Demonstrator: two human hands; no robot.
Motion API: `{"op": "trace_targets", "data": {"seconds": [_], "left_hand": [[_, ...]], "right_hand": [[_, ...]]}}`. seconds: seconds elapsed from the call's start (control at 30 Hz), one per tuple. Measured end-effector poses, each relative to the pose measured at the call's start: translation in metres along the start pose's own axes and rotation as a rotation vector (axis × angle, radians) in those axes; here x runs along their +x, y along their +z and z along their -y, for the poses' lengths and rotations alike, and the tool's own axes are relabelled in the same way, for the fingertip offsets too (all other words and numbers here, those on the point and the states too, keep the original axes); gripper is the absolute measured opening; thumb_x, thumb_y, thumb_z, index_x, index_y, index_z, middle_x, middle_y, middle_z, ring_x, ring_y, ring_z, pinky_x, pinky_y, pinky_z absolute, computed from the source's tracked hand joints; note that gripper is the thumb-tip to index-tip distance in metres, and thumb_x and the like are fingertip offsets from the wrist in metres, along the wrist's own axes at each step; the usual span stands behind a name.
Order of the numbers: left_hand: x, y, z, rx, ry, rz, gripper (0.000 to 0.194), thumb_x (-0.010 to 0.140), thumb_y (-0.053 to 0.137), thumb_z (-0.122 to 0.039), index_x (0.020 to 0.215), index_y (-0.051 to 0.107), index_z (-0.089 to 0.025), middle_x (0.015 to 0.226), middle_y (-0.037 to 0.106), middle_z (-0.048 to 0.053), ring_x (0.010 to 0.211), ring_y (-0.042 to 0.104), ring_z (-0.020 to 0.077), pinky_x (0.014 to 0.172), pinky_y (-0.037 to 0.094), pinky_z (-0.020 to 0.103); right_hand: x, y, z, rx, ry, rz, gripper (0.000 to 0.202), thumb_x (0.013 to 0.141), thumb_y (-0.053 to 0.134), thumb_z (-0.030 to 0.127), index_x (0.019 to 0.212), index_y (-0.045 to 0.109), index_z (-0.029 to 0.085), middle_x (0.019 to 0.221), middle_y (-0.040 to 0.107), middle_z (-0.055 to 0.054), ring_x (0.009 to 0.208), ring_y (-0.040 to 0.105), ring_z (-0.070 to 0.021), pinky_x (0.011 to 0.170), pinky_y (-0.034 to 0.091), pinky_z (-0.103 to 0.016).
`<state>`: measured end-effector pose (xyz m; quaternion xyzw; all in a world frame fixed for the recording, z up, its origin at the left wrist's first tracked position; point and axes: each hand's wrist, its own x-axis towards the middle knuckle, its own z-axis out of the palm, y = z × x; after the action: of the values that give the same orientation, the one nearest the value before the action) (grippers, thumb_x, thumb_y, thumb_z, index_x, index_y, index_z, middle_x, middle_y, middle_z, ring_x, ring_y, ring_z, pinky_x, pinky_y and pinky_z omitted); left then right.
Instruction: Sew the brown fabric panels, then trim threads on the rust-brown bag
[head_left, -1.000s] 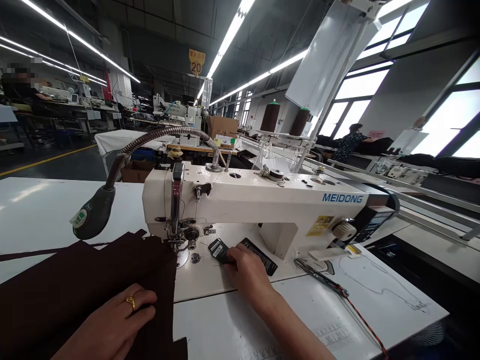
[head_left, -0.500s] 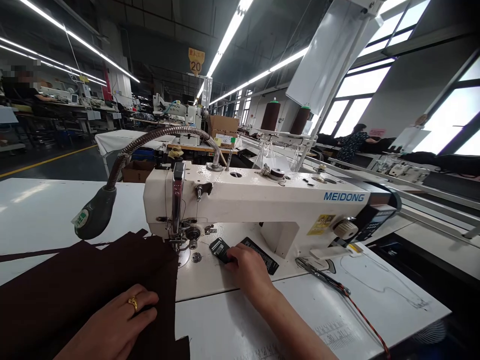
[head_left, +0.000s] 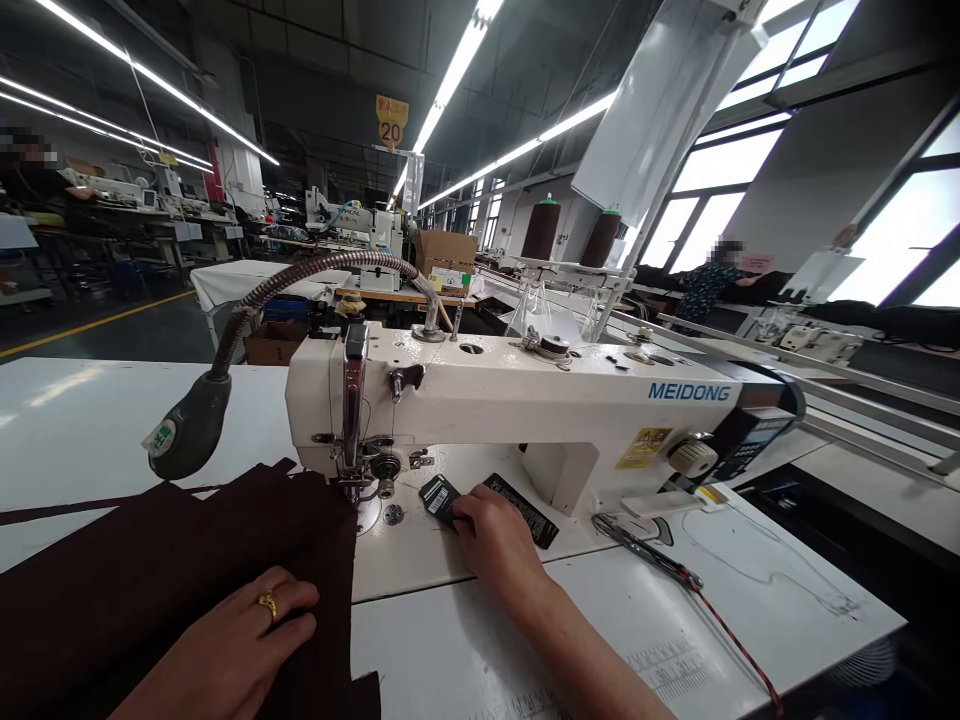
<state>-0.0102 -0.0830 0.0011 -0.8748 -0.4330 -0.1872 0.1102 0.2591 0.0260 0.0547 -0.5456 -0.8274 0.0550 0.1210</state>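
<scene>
Under the presser foot of a white sewing machine (head_left: 510, 390) lies dark brown fabric (head_left: 150, 560), which spreads out to the left. My left hand (head_left: 240, 630), with a gold ring, rests flat on it with fingers stretched out. On the machine bed, right of the needle, is a small black tag (head_left: 438, 500) with a barcode label. My right hand (head_left: 499, 535) is closed on its right end, thumb and fingertips together. Partly behind that hand lies a second black printed card (head_left: 534, 515). The fingertips underneath are hidden.
Thread snips (head_left: 645, 552) with an orange-and-black cord lie right of the machine on the white table (head_left: 600, 625). A lamp (head_left: 191, 425) on a flexible neck hangs at the left. Brown thread cones (head_left: 540, 232) stand behind. Co-workers (head_left: 709, 285) are in the background.
Both hands, the fabric and the black tag stay practically in place. In the background, the co-worker at the far left has shifted slightly.
</scene>
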Motion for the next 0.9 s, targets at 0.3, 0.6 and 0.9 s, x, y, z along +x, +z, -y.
{"op": "trace_targets", "data": {"seconds": [0.3, 0.6, 0.9], "left_hand": [[-0.001, 0.0, 0.0, -0.029, -0.019, -0.037, 0.046, 0.073, 0.046, -0.007, 0.111, 0.053, -0.032, 0.115, 0.057, -0.006, 0.107, 0.051, 0.0135, 0.089, 0.042, 0.015], [0.0, -0.001, 0.001, 0.015, -0.002, -0.004, 0.046, 0.073, 0.048, -0.009, 0.112, 0.052, -0.031, 0.116, 0.056, -0.006, 0.108, 0.05, 0.0133, 0.089, 0.042, 0.015], [0.021, -0.013, -0.012, -0.624, -0.471, 0.127, 0.02, 0.082, 0.048, -0.028, 0.098, 0.06, -0.029, 0.1, 0.063, 0.0, 0.091, 0.059, 0.0163, 0.074, 0.05, 0.019]], "right_hand": [[-0.003, 0.004, 0.004, -0.039, -0.009, -0.032, 0.01, 0.073, 0.054, 0.009, 0.074, 0.059, 0.018, 0.083, 0.055, -0.004, 0.081, 0.05, -0.0172, 0.062, 0.033, -0.024], [-0.001, 0.001, 0.001, -0.016, -0.029, -0.025, 0.01, 0.073, 0.056, 0.009, 0.074, 0.061, 0.018, 0.081, 0.055, -0.001, 0.075, 0.051, -0.0132, 0.059, 0.033, -0.02], [-0.004, -0.002, 0.004, -0.073, -0.023, -0.136, 0.022, 0.075, 0.045, 0.0, 0.067, 0.058, 0.016, 0.076, 0.056, -0.004, 0.074, 0.047, -0.0167, 0.056, 0.031, -0.025]]}}
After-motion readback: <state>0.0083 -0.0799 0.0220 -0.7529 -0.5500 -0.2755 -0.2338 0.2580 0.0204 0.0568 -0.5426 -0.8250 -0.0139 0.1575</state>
